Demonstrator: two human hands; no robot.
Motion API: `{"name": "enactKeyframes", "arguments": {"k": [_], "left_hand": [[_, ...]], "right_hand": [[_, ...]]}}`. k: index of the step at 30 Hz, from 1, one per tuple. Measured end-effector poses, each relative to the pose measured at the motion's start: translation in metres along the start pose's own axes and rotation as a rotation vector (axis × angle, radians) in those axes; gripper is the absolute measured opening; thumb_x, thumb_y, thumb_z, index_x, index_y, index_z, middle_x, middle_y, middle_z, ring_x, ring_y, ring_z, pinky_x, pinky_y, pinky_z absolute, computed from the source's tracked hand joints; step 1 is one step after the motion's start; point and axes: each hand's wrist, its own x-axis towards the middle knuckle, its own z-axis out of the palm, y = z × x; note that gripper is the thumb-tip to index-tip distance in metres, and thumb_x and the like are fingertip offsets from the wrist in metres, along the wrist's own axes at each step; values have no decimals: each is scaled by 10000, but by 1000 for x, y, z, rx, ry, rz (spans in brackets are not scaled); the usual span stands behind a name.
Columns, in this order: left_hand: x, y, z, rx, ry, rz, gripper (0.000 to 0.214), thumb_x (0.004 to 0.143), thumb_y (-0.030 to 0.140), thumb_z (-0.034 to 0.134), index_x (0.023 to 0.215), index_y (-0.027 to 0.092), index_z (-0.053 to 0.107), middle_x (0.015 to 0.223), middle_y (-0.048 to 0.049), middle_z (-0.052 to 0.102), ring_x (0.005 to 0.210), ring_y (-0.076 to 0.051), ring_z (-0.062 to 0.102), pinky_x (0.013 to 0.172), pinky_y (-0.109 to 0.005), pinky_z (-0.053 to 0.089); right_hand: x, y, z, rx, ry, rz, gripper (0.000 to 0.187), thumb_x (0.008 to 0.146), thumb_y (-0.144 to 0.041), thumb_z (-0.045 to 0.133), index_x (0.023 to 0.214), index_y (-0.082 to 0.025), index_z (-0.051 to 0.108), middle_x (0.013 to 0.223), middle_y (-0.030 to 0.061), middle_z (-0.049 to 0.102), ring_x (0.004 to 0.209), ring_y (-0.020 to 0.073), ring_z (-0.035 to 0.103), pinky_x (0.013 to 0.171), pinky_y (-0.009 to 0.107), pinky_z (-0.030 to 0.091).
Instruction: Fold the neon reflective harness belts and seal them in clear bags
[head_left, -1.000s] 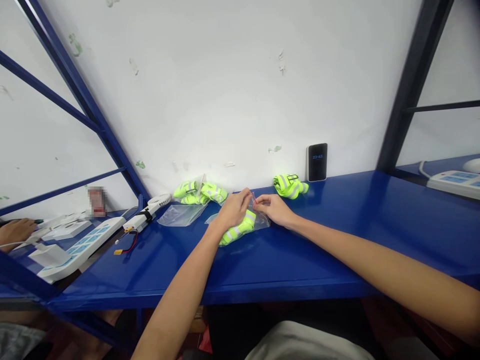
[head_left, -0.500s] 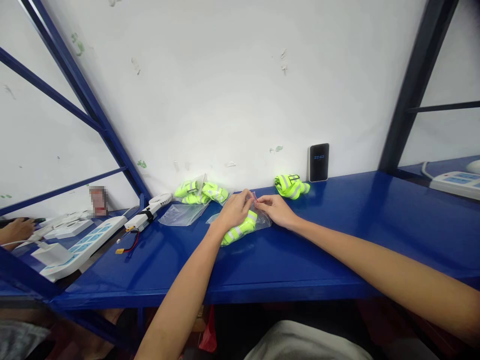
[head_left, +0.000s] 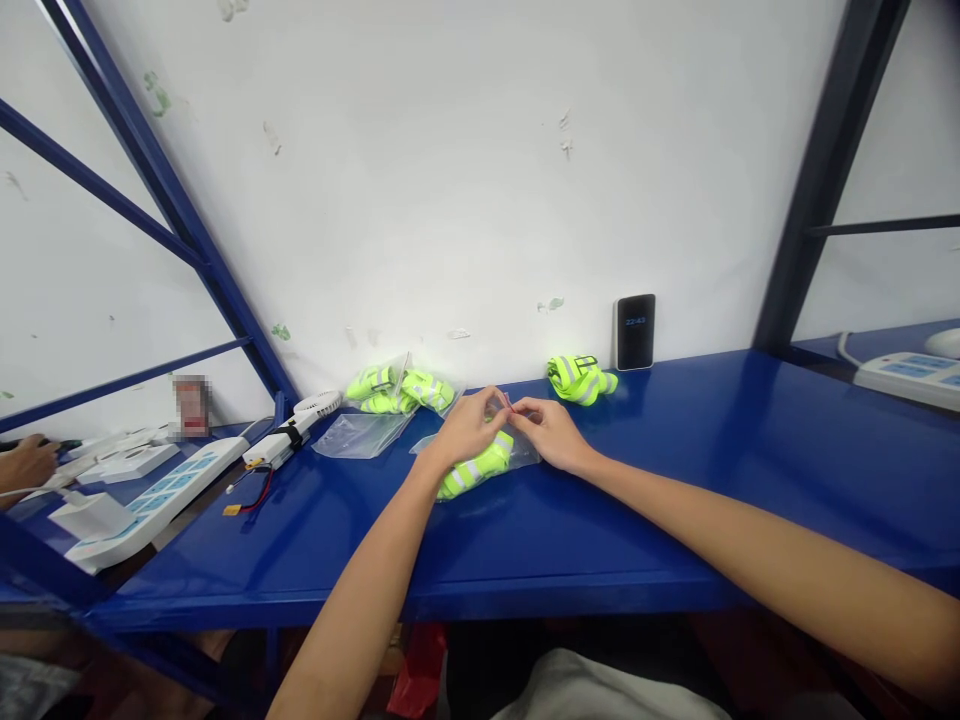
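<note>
My left hand [head_left: 469,430] and my right hand [head_left: 551,430] meet at the edge of a clear zip bag [head_left: 527,452], fingers pinched on its reddish seal strip. Inside that bag lies a folded neon-yellow reflective vest [head_left: 476,470] with silver bands, partly covered by my left hand. Behind my right hand, a rolled reflective vest [head_left: 581,380] rests unbagged near the wall. To the left are several bagged neon-yellow bundles [head_left: 397,388], and in front of them an unfilled clear bag [head_left: 360,436] lies flat on the blue table [head_left: 600,540].
A phone-like device [head_left: 635,332] leans against the wall. At left lie a small white fan [head_left: 319,403], a white battery pack with wires [head_left: 277,443] and a power strip [head_left: 161,500]. Another person's hand [head_left: 28,468] shows at far left, beyond the blue frame [head_left: 165,205].
Both hands stay at the bag's seal, with the fingertips slightly shifted along it. The whole view has tilted a little, so things appear slightly lower and further left.
</note>
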Motion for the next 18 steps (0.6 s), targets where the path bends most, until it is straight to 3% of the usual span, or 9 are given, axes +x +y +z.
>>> {"name": "enactKeyframes", "arguments": {"k": [3,7,11,14,18], "left_hand": [[0,-3,-2,-45,24,2,177,907,298,474,902,184,609,930,-29,698,836,-169,627,750,-279,457],[0,-6,-3,-24,79,-25,181,899,286,475,911,181,622,909,-19,700,735,-155,597,656,-272,421],[0,-7,-4,-91,87,-81,188,867,310,527,921,172,642,888,-24,708,764,-163,618,681,-270,436],[0,-9,-6,-203,10,-131,249,833,368,583,914,154,682,874,-44,723,805,-186,645,738,-282,469],[1,-13,-6,-281,-28,-131,284,830,394,590,860,145,722,874,-61,734,841,-198,657,781,-288,478]], "right_hand": [[3,1,-3,90,-76,109,313,837,-437,573,964,-175,687,805,41,696,648,172,581,608,284,432],[6,-1,-5,80,-129,171,259,809,-398,606,788,-149,672,693,46,673,616,176,595,585,278,436],[3,-7,0,-117,-62,62,228,868,-335,528,749,-170,631,677,29,659,598,157,564,578,268,399],[0,-10,4,-267,-11,-70,256,910,-308,471,742,-180,616,684,16,647,600,145,531,597,267,365],[0,-11,2,-278,-29,-103,254,921,-307,463,809,-181,653,710,12,659,619,148,543,609,266,361]]}}
